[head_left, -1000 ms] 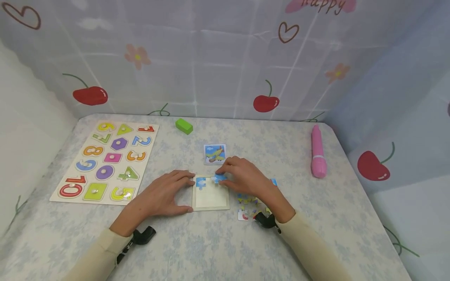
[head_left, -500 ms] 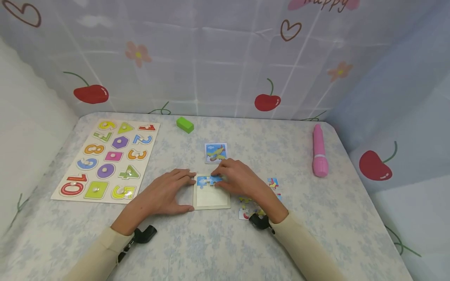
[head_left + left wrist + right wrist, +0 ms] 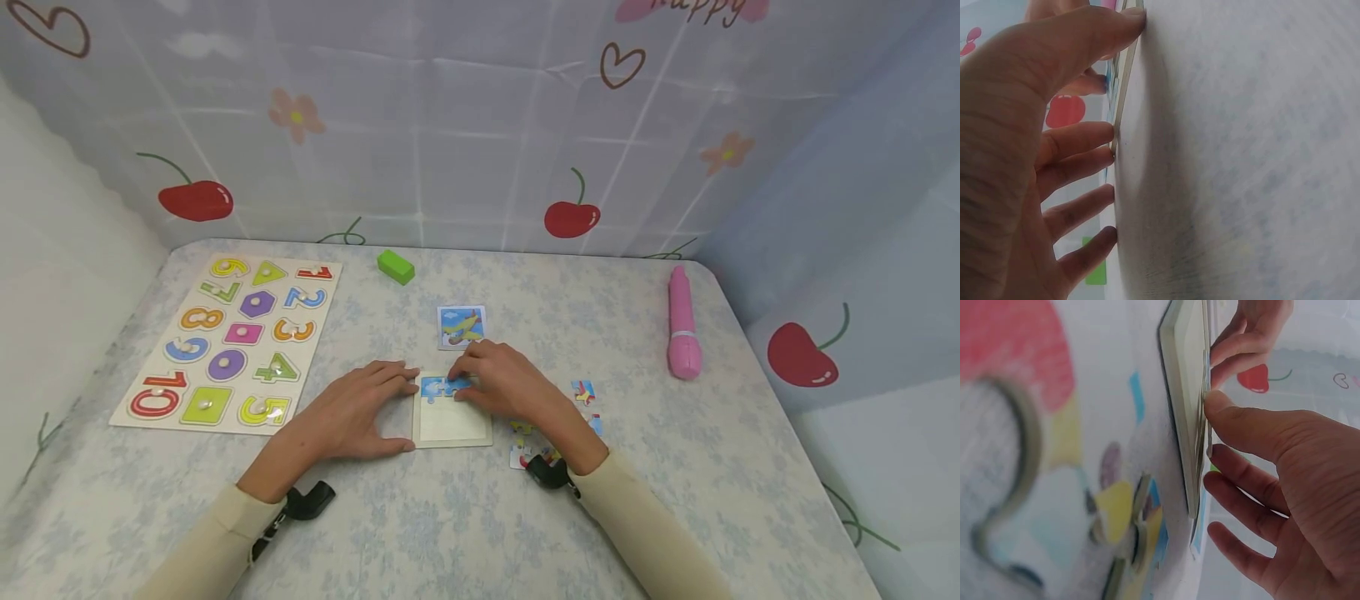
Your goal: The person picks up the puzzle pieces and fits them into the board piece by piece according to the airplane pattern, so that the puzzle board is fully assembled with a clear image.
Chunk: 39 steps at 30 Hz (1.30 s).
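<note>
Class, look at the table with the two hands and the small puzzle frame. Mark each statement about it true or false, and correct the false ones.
1. The left hand rests against the left edge of the small wooden puzzle frame. True.
2. The right hand holds the pink pen-shaped tube. False: it presses a blue jigsaw piece in the frame's top row; the tube lies apart at the right.
3. The green rectangular block lies beyond the frame, near the backdrop. True.
4. The number peg board lies right of the frame. False: it lies left.
</note>
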### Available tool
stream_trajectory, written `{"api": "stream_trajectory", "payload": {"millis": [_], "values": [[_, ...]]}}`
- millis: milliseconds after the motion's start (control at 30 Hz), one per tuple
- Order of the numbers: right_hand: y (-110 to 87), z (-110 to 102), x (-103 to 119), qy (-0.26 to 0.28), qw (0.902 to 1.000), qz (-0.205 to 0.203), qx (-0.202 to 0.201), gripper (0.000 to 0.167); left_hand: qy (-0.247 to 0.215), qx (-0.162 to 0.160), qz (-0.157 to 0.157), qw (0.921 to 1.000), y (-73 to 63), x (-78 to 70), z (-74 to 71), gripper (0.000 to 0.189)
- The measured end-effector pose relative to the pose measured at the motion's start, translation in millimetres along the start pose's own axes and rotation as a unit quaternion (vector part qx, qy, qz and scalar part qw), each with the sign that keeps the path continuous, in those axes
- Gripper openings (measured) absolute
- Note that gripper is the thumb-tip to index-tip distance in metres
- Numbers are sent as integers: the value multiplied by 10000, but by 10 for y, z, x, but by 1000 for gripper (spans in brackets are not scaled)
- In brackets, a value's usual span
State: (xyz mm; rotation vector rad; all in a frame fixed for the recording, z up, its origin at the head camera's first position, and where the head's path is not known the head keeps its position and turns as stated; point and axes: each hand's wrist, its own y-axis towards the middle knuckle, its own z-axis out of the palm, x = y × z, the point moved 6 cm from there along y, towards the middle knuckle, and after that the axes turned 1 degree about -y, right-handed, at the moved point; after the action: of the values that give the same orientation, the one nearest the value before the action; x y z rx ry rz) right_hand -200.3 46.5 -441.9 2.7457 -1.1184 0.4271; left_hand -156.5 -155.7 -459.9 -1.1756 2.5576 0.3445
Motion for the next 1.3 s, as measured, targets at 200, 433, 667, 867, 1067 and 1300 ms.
{"api": "stream_trajectory", "payload": {"millis": [200,433,667,867,1067,1300], "values": [[16,27,-7,15,10000,-8,29,23,-44,-37,32,10000,-1,-6,-2,75],[28,49,-3,-5,9999,42,139,23,-31,-51,49,10000,0,-7,13,74],[-19,-17,-1,-70,9998,58,186,25,-62,94,-57,9999,3,-1,18,76],[-114,-144,-50,12,10000,62,-5,25,-39,45,-45,10000,-7,-3,11,75],[-239,-214,-121,122,9996,181,-152,26,-92,24,-52,9999,-7,-16,21,73],[-395,-307,-230,122,9988,330,-332,26,-82,25,-49,10000,-5,-17,12,73]]}}
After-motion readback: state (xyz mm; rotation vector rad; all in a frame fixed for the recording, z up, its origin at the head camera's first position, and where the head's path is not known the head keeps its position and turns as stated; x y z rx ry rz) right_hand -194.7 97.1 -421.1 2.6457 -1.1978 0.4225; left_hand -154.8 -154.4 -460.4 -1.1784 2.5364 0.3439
